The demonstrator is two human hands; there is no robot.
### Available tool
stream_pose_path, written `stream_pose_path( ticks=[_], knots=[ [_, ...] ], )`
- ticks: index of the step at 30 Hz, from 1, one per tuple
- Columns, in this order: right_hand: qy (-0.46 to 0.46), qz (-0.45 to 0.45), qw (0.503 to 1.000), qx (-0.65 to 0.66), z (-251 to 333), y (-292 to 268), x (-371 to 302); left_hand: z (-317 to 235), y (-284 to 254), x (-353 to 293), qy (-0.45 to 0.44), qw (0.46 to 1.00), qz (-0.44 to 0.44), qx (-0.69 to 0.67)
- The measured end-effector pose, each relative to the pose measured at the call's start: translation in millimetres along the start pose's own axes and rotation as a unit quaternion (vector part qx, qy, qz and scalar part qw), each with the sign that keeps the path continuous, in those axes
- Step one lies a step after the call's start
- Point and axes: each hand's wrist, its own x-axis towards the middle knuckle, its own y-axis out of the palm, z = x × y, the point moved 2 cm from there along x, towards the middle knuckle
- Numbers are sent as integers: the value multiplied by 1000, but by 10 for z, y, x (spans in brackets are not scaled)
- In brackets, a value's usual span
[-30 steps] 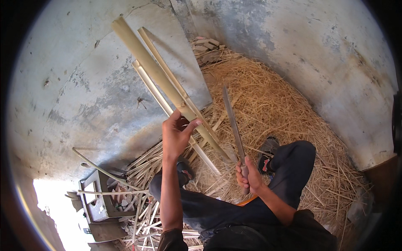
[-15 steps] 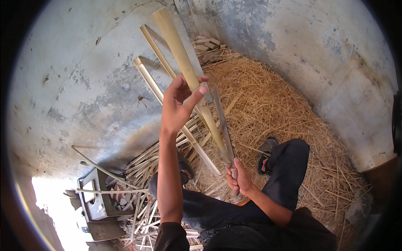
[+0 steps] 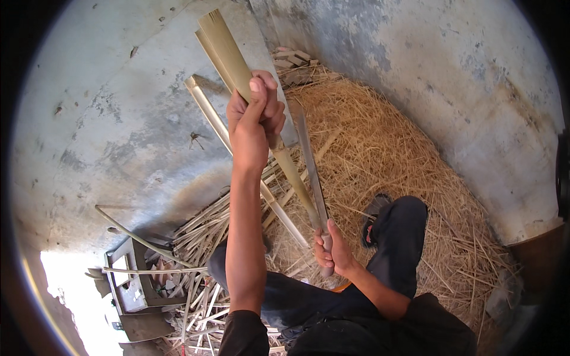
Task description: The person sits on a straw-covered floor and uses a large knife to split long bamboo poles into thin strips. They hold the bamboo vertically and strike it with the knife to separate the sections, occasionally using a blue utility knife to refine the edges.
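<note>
My left hand (image 3: pixel 254 127) is raised and wrapped round split bamboo pieces (image 3: pixel 230 56), whose two upper ends lie side by side above the fist. Their greenish lower part slants down to the right and ends by the knife handle. Lower down, my right hand (image 3: pixel 339 254) grips a long knife (image 3: pixel 311 163) by its handle, blade pointing up and away. The blade runs close along the right side of the bamboo; I cannot tell whether they touch. Another split bamboo length (image 3: pixel 209 113) leans on the wall, partly hidden behind my left forearm.
Dry straw-like shavings (image 3: pixel 368 136) cover the floor ahead and to the right. A pile of thin bamboo strips (image 3: pixel 205 231) lies at the left, beside a grey metal frame (image 3: pixel 133 293). Broken bricks (image 3: pixel 294 58) sit in the corner between worn walls (image 3: pixel 124 118). My bent legs are below.
My left hand has moved up along the bamboo and closed round it, from a looser hold. The separate middle piece is now gathered against the wider one. The knife has barely moved.
</note>
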Motion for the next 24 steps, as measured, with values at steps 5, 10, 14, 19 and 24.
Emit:
stream_pose_path(
  ticks=[5,10,14,19,24],
  knots=[
    [26,-4,1000,-16,-119,-93,112,-56,-21,-78,-19,998,1,-53],
    [53,-31,998,-19,-285,-117,179,-101,-211,-137,0,999,-15,-51],
    [-33,-3,994,-103,-7,197,179,-153,-160,-265,-4,999,-22,-45],
    [-20,0,995,-100,-21,139,239,-193,-140,-368,25,998,9,-51],
    [143,-108,984,-22,-485,-552,373,-231,-153,-464,31,997,26,-69]
  ],
)
